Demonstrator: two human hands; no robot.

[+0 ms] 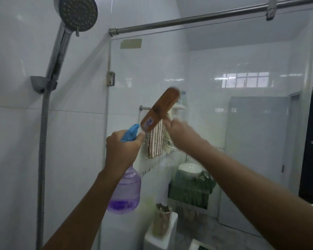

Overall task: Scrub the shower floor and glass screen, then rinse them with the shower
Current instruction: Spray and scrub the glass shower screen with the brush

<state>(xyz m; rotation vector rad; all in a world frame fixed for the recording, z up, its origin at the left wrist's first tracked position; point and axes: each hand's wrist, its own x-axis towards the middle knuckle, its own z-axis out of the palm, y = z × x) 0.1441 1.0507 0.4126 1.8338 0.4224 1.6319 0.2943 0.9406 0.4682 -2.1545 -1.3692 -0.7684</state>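
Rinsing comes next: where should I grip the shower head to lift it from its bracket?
Probably the chrome handle, between the spray face and the wall bracket. Come from the front, fingers wrapping round: it is a slim straight tube, and the tiled wall lies behind it.

Our right hand (179, 131) is smeared by motion, and its fingers on the brush (160, 110) run together; the brush's far tip is blurred too. Our left hand (122, 150) hides the neck of the spray bottle (124, 192). The top edge cuts the shower head (76, 13), and the bottom edge cuts its hose (42, 159). The label (131, 43) on the glass screen (242, 60) is too small to read.
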